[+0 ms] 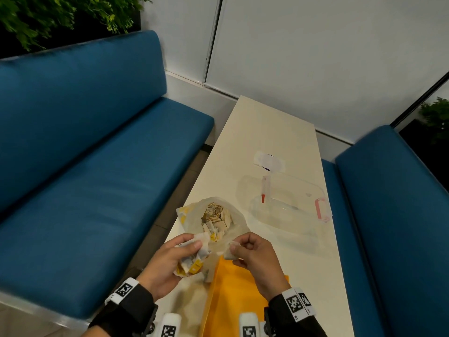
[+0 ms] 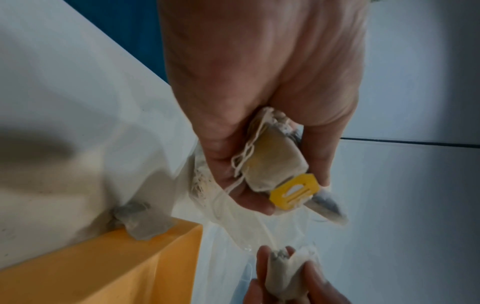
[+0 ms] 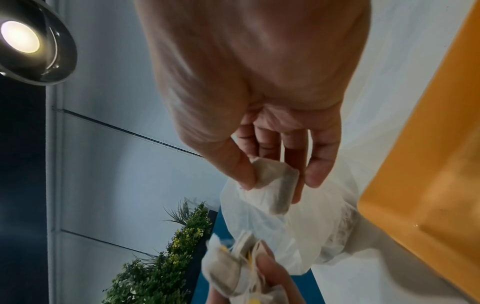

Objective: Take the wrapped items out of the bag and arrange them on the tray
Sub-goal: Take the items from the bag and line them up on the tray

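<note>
Now | left hand (image 1: pixel 167 260) grips tea bags (image 2: pixel 272 160) | right hand (image 1: pixel 252 256) pinches one tea bag (image 3: pixel 275 185)

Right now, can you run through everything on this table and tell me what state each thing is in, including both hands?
Plastic bag: open at the mouth, tea bags still inside.
Left hand: grips a bunch of tea bags.
Right hand: pinches a single tea bag.
Yellow tray: on the table, one tea bag lying at its edge.
Clear container: on the table, apart from the bag; whether closed is unclear.
</note>
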Demonstrator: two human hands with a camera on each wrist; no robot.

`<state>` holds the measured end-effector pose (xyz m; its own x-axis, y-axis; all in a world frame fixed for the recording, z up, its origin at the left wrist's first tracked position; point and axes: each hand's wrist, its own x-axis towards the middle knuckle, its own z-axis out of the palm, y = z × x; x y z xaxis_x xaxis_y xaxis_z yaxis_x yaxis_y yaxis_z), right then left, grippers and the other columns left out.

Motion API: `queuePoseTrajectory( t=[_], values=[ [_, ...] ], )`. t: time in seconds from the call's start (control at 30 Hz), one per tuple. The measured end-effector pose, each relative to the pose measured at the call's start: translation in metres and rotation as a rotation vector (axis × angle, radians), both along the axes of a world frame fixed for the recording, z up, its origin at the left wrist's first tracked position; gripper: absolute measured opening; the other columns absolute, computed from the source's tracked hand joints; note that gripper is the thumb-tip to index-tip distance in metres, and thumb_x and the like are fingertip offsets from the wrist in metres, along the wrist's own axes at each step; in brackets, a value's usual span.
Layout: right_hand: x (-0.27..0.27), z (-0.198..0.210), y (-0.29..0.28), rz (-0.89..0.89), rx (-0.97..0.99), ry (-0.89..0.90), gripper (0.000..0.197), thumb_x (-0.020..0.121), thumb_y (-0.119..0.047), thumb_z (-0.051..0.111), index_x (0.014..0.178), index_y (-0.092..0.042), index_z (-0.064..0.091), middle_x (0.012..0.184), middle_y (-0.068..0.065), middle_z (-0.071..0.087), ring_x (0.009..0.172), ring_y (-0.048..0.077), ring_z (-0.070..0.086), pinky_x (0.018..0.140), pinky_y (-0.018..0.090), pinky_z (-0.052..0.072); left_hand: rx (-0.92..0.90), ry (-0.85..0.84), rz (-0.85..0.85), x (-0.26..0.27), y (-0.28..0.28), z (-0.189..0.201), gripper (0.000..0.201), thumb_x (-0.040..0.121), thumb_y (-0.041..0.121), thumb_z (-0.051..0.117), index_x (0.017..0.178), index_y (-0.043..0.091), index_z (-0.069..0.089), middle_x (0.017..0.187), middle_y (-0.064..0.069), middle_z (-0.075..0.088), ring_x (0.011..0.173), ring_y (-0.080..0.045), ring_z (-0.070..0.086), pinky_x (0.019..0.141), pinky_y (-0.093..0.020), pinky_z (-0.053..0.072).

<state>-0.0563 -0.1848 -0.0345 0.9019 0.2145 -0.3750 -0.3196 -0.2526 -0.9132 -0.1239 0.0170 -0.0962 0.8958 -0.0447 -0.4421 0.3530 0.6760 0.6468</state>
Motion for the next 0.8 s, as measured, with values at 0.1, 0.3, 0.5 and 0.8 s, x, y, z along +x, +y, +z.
queuePoseTrajectory(
  t=[0.1,0.3,0.5,0.8],
  values=[
    [0.002,-0.001,-0.004,-0.008,-0.004,-0.008,0.005,0.085,-0.004,0.073,0.088,-0.003,0.068,0.074,0.003,0.071,0.075,0.015,0.065,0.069,0.030,0.055,-0.025,-0.016,0.005,-0.001,0.008,-0.001,0.070,0.057,0.027,0.099,0.116,0.004,0.070,0.119,-0.028,0.069,0.094,-0.035,0.070,0.076,-0.042,0.058],
    [0.003,-0.003,-0.011,0.016,-0.111,-0.183,0.012,0.081,-0.001,0.075,0.087,-0.010,0.070,0.086,0.003,0.072,0.079,0.011,0.064,0.070,0.022,0.054,-0.016,-0.028,-0.044,-0.002,0.014,-0.005,0.061,0.063,0.023,0.092,0.114,-0.001,0.068,0.115,-0.029,0.068,0.089,-0.032,0.069,0.070,-0.041,0.059],
    [0.008,-0.009,-0.024,0.072,-0.280,-0.284,0.015,0.082,-0.003,0.071,0.078,-0.017,0.068,0.080,0.001,0.068,0.072,0.009,0.059,0.063,0.022,0.050,0.153,0.012,-0.281,-0.008,0.006,-0.010,0.051,0.066,0.023,0.093,0.105,0.000,0.071,0.118,-0.033,0.064,0.094,-0.035,0.066,0.077,-0.040,0.056],
    [0.002,-0.024,-0.041,0.172,-0.585,-0.310,0.024,0.080,-0.002,0.067,0.072,-0.024,0.062,0.069,-0.006,0.062,0.065,0.006,0.056,0.060,0.011,0.043,0.050,0.124,-0.451,-0.019,-0.017,-0.025,0.046,0.065,0.013,0.095,0.105,0.002,0.073,0.112,-0.029,0.068,0.096,-0.038,0.069,0.088,-0.046,0.055]
  ],
)
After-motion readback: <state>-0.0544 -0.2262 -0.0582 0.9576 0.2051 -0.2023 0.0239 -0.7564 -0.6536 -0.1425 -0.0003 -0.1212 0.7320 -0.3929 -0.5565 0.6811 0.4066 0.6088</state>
